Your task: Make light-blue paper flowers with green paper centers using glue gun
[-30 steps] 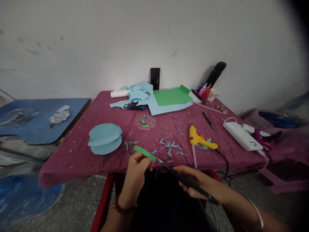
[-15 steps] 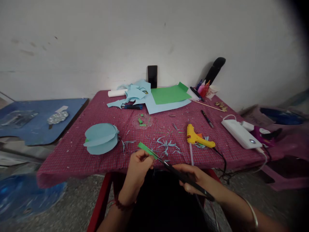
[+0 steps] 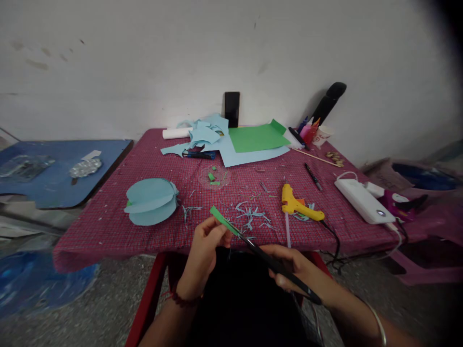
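Between the fingers of my left hand [image 3: 206, 246] is a narrow green paper strip [image 3: 219, 215], its far end sticking out up and to the left. My right hand [image 3: 291, 262] grips black-handled scissors [image 3: 273, 264], whose blades lie at the strip's right end. Just past my hands, thin light-blue paper cuttings [image 3: 250, 216] are scattered on the checked cloth. A light-blue paper ball [image 3: 152, 200] made of layered leaves rests at the left, with a bit of green on its side.
A yellow glue gun [image 3: 298, 205] lies right of the cuttings, a white power bank [image 3: 365, 200] beyond it. Green paper [image 3: 256, 139] and blue scraps [image 3: 204, 137] cover the back. A phone [image 3: 232, 108] leans on the wall. A clear disc [image 3: 220, 180] holds green bits.
My left fingers have shifted slightly on the green strip, and more of its length shows. The scissors stay at its right end. The camera view has tilted a little.
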{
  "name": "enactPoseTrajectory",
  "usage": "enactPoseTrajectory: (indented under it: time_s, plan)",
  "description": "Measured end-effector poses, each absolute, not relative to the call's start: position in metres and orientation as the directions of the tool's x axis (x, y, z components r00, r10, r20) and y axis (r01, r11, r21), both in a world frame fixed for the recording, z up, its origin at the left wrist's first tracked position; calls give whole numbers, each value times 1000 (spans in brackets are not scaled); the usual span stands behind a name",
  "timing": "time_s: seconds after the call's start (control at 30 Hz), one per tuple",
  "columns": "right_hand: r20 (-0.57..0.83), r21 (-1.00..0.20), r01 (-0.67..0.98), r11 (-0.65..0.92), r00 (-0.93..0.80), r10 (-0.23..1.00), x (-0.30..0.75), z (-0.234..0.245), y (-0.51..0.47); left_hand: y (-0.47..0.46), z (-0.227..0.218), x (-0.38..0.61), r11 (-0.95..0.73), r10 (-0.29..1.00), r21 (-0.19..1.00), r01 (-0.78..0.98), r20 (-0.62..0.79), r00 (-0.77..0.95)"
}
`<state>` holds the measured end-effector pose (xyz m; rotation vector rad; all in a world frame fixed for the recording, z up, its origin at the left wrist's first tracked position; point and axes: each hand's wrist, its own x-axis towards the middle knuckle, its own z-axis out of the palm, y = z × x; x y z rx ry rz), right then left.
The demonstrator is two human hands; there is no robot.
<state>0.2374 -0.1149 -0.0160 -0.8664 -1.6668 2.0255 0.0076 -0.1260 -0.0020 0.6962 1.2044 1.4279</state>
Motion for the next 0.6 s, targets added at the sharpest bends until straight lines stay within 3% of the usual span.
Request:
enactPoseTrajectory:
  time_s: [0.27, 0.6]
  plan:
    - [-227, -970, 108, -220, -734, 640, 238, -17, -117, -122, 5, -4, 28, 913, 923, -385, -180, -366]
    - [-237, -968, 120, -220, -722, 649, 238, -16, -120, -121, 1, 2, 48, 904, 914, -403, -211, -371]
